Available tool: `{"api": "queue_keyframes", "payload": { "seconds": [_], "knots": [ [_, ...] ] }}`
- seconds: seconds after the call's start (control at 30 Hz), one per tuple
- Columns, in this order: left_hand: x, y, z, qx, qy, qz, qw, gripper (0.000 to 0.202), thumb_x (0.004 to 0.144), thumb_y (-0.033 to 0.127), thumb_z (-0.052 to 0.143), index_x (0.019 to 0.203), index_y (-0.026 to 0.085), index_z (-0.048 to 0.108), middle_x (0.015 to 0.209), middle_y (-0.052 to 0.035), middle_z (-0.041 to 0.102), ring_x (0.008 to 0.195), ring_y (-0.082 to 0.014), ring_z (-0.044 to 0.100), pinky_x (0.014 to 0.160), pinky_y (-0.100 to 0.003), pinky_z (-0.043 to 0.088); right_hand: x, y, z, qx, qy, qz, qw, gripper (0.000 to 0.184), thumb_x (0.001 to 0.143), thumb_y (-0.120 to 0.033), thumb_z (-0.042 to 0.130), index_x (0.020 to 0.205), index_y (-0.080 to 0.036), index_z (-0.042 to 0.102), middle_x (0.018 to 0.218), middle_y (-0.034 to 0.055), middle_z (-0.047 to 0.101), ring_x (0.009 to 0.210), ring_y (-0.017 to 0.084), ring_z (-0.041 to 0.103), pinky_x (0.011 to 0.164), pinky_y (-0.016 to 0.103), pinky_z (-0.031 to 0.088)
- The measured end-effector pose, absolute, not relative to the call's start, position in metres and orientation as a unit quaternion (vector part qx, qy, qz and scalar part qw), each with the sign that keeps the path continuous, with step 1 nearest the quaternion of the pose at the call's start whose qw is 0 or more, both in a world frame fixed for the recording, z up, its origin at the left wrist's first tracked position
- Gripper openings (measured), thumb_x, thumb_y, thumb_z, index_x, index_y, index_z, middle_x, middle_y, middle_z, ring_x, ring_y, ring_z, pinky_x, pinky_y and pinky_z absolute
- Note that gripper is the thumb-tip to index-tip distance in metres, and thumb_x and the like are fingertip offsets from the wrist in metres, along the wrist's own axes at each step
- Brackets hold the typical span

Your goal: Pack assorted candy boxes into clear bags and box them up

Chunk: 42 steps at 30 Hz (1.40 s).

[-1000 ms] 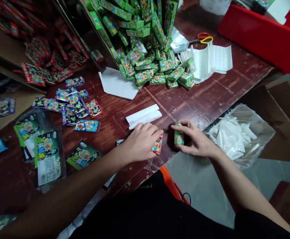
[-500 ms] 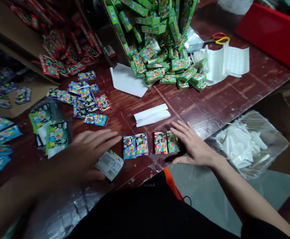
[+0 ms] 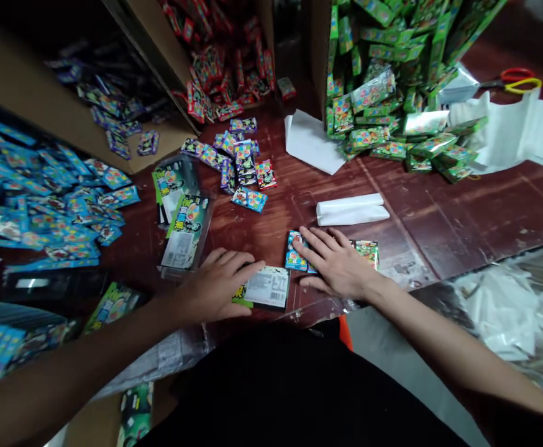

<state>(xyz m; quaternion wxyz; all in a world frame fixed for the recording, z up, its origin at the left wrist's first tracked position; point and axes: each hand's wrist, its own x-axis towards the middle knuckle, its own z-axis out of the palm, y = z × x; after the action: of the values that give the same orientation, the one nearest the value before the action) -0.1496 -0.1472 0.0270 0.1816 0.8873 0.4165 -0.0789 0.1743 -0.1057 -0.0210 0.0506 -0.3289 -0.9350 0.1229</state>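
My left hand (image 3: 222, 285) is open, its fingers resting at the left end of a flat green-and-black printed pack (image 3: 271, 287) with a white label and barcode. Spread flat, my right hand (image 3: 339, 264) lies over a row of small printed boxes. The blue box (image 3: 294, 254) shows at its fingertips, and the green box (image 3: 369, 249) sticks out beyond the wrist side. Between them, the purple and red boxes are mostly covered by the hand. Behind the row lies a folded white paper (image 3: 353, 210).
Loose purple boxes (image 3: 245, 162) lie behind my left hand, near printed bags (image 3: 187, 217). Cartons hold red boxes (image 3: 215, 68) and green boxes (image 3: 374, 87); blue boxes (image 3: 61, 205) are heaped left. Scissors (image 3: 518, 81) lie back right; a bag of white scraps (image 3: 499, 310) is beyond the table edge.
The view has turned left. My right hand has moved left from the green box to over the blue and purple ones. My left hand has shifted to the flat pack's left end.
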Motion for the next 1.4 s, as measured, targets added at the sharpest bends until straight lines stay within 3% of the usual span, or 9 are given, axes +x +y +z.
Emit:
{"api": "queue_keyframes", "payload": {
  "seconds": [0.1,0.23,0.5,0.67,0.83,0.9,1.0,1.23,1.4],
  "knots": [
    [-0.153,-0.171,0.019,0.849,0.495,-0.048,0.177,0.082,0.074,0.053,0.080,0.143,0.023,0.048,0.139,-0.0108,0.058,0.124,-0.0339,0.052,0.106,-0.049,0.039,0.161,-0.107,-0.027,-0.366,-0.922,0.110,0.053,0.060,0.102,-0.051,0.045,0.153,-0.020,0.041,0.163,0.0162,0.034,0.143,0.038,0.038,0.116,0.057,0.030],
    [-0.152,-0.192,0.009,0.788,0.592,0.005,0.168,0.088,0.067,0.050,0.084,0.140,0.020,0.047,0.136,-0.0120,0.057,0.122,-0.0339,0.051,0.107,-0.049,0.041,0.159,-0.113,-0.030,-0.370,-0.918,0.117,0.081,0.057,0.100,-0.049,0.049,0.149,-0.019,0.046,0.160,0.0166,0.039,0.140,0.038,0.039,0.113,0.059,0.034],
    [-0.150,-0.182,0.004,0.789,0.576,0.043,0.207,0.088,0.068,0.047,0.082,0.143,0.021,0.044,0.138,-0.0105,0.054,0.125,-0.0327,0.048,0.111,-0.048,0.038,0.155,-0.118,-0.017,-0.269,-0.940,0.202,0.053,0.052,0.095,-0.044,0.058,0.142,-0.022,0.054,0.156,0.0131,0.045,0.138,0.036,0.042,0.111,0.056,0.036],
    [-0.148,-0.173,0.002,0.825,0.514,0.033,0.232,0.088,0.070,0.046,0.082,0.145,0.021,0.043,0.140,-0.0095,0.053,0.127,-0.0314,0.046,0.112,-0.047,0.038,0.152,-0.118,-0.013,-0.227,-0.936,0.259,0.068,0.065,0.095,-0.046,0.060,0.150,-0.018,0.041,0.158,0.0135,0.043,0.143,0.029,0.041,0.117,0.052,0.034],
    [-0.150,-0.167,-0.001,0.833,0.502,0.026,0.229,0.088,0.073,0.045,0.080,0.148,0.022,0.040,0.141,-0.0097,0.050,0.127,-0.0316,0.045,0.113,-0.048,0.037,0.180,-0.112,-0.014,-0.272,-0.935,0.215,0.079,0.103,0.082,-0.076,0.062,0.159,-0.016,0.027,0.165,0.0176,0.028,0.153,0.038,0.023,0.124,0.064,0.013],
    [-0.149,-0.165,-0.002,0.832,0.503,0.027,0.233,0.089,0.072,0.044,0.081,0.148,0.022,0.041,0.141,-0.0101,0.050,0.126,-0.0318,0.045,0.112,-0.048,0.037,0.189,-0.108,-0.017,-0.276,-0.936,0.206,0.067,0.093,0.086,-0.073,0.059,0.158,-0.021,0.032,0.162,0.0142,0.037,0.151,0.037,0.028,0.124,0.066,0.011],
    [-0.142,-0.164,-0.004,0.827,0.506,0.034,0.242,0.090,0.069,0.044,0.083,0.146,0.022,0.043,0.140,-0.0100,0.050,0.125,-0.0318,0.046,0.112,-0.048,0.038,0.189,-0.104,-0.023,-0.265,-0.938,0.212,0.067,0.075,0.093,-0.064,0.056,0.154,-0.023,0.039,0.156,0.0119,0.047,0.145,0.033,0.041,0.124,0.063,0.017],
    [-0.124,-0.174,-0.009,0.791,0.571,0.060,0.214,0.089,0.071,0.045,0.082,0.146,0.021,0.041,0.138,-0.0095,0.052,0.123,-0.0313,0.047,0.110,-0.047,0.039,0.174,-0.112,-0.031,-0.286,-0.927,0.209,0.125,0.068,0.092,-0.059,0.062,0.146,-0.020,0.050,0.151,0.0137,0.053,0.136,0.031,0.051,0.120,0.057,0.032],
    [-0.123,-0.172,-0.011,0.804,0.554,0.059,0.209,0.088,0.072,0.043,0.079,0.148,0.020,0.040,0.139,-0.0110,0.051,0.123,-0.0328,0.046,0.109,-0.049,0.038,0.169,-0.109,-0.027,-0.256,-0.933,0.224,0.120,0.069,0.092,-0.058,0.063,0.147,-0.019,0.049,0.149,0.0148,0.055,0.137,0.031,0.052,0.125,0.059,0.021]
  ]
}}
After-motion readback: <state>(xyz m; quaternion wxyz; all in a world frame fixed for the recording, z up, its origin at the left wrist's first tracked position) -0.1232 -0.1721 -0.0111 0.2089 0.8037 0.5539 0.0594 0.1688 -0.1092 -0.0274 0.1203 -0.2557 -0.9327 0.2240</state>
